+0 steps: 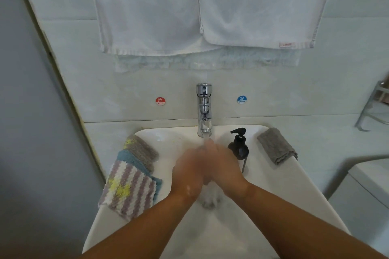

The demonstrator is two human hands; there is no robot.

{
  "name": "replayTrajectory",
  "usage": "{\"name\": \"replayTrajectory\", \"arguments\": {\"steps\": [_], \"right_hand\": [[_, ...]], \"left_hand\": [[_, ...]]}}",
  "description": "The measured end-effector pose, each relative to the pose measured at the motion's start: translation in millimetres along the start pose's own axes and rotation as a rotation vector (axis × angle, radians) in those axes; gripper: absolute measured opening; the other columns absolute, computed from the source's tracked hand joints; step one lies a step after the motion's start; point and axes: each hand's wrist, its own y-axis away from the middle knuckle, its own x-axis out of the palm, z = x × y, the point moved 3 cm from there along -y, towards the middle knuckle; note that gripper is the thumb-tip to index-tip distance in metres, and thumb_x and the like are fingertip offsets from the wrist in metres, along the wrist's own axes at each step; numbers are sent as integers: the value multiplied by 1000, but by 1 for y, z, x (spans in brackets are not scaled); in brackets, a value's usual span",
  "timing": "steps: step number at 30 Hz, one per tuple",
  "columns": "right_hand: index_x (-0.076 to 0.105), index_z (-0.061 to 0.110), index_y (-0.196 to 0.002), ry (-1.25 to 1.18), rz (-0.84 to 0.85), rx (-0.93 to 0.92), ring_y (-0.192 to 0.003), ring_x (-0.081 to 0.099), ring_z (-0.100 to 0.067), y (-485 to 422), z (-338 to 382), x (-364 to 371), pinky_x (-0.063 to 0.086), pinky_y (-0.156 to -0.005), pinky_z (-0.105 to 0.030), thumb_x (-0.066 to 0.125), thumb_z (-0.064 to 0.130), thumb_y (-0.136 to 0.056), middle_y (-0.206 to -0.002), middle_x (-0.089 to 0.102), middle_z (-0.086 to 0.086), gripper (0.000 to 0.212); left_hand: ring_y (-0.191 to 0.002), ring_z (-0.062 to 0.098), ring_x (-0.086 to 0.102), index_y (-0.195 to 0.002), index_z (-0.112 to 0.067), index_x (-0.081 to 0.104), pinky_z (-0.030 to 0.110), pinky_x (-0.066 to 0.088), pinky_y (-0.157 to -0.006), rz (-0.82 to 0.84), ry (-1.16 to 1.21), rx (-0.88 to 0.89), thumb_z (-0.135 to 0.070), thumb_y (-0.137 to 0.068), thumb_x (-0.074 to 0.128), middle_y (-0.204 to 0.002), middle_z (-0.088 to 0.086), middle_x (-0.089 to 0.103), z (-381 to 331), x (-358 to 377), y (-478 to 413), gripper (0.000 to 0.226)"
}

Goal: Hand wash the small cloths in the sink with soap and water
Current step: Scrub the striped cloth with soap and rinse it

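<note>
- While both hands, left hand (189, 171) and right hand (223, 166), are pressed together under the tap (204, 109), blurred; nothing visibly held
- stacked cloths (131, 176) lie left on the sink (294, 191) rim, left hand nearer; grey cloth (276, 145) right

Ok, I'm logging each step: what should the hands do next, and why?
Probably draw both hands apart and reach the left hand to the striped cloth on the sink rim. Both hands, the right hand included, are pressed together under the running tap, and no cloth is clearly in them.
</note>
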Motion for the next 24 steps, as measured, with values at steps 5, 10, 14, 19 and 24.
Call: {"name": "replayTrajectory", "arguments": {"steps": [5, 10, 14, 19, 24], "right_hand": [[60, 17, -109, -325, 103, 214, -68, 65, -19, 7, 7, -2, 53, -53, -31, 50, 32, -103, -95, 69, -11, 19], [57, 26, -120, -378, 193, 104, -78, 68, -16, 10, 2, -2, 50, -55, -25, 54, 17, -101, -101, 70, -7, 22], [62, 17, -114, -301, 165, 21, -75, 69, -6, 7, -4, -1, 54, -56, -22, 55, 31, -104, -94, 71, -2, 19], [69, 23, -93, 109, 18, -61, -78, 67, -9, 3, -9, -2, 53, -70, -26, 42, 50, -105, -83, 70, 4, 40], [67, 24, -99, 92, 30, -82, -79, 70, -10, 3, -16, -2, 58, -70, -35, 37, 53, -105, -87, 72, 2, 42]], "left_hand": [[-97, 18, 69, -125, -34, 56, 35, 62, -82, 84, 57, 12, -28, -104, 53, -108, -3, 69, 5, 5, 0, 22], [-94, 14, 69, -123, -32, 52, 35, 62, -81, 27, -35, 72, -34, -106, 44, -104, -3, 68, 9, 4, -2, 19], [-89, 4, 63, -114, -28, 56, 15, 51, -72, -9, -153, 103, -42, -107, 37, -97, -8, 66, 7, 0, -5, 24], [-85, 13, 68, -98, -29, 72, 33, 54, -82, -2, -283, 107, -52, -105, 33, -87, -5, 73, 9, -5, -9, 46], [-89, 17, 70, -106, -34, 67, 41, 61, -81, 79, -143, 40, -53, -104, 40, -98, -2, 73, 19, -3, -6, 33]]}}
